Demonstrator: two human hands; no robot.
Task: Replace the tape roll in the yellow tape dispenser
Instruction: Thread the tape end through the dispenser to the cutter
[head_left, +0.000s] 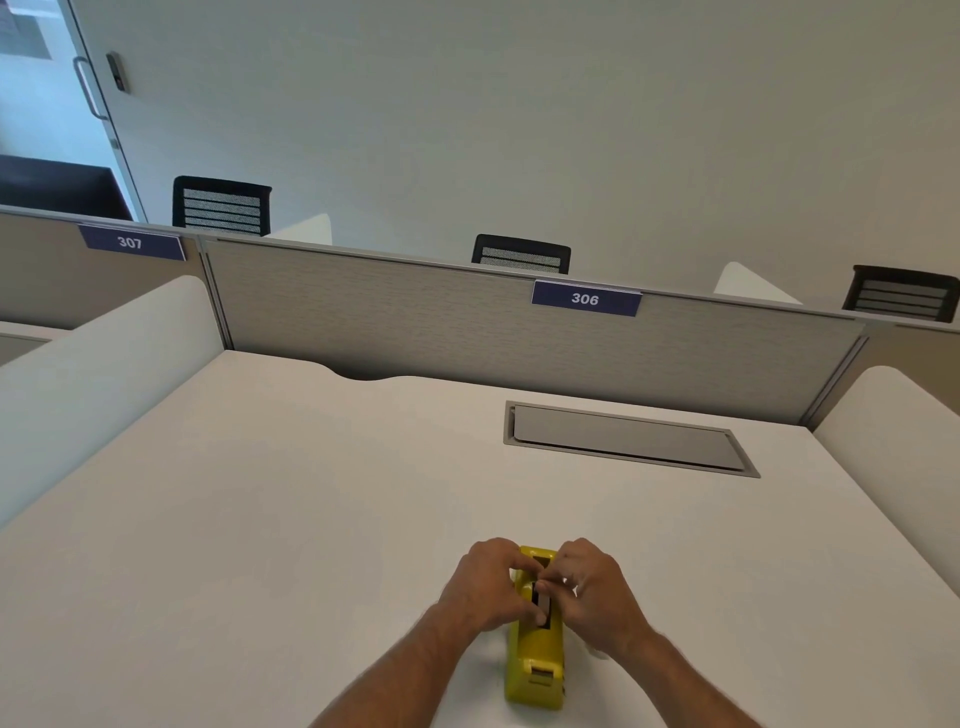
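The yellow tape dispenser (537, 657) lies lengthwise on the white desk (311, 493), near the front edge, its cutter end toward me. My left hand (485, 584) grips its left side, fingers curled over the top slot. My right hand (592, 590) presses on the right side, its fingertips pinching something small and pale in the dark slot (543, 603). That piece looks like a tape roll or its core, mostly hidden by my fingers. A small pale object peeks out behind my right wrist.
A grey cable hatch (623, 439) is set flush in the desk at the back right. A grey partition (467, 322) labelled 306 closes the back, white side dividers (104, 374) flank the desk. Black chairs (221, 205) stand beyond.
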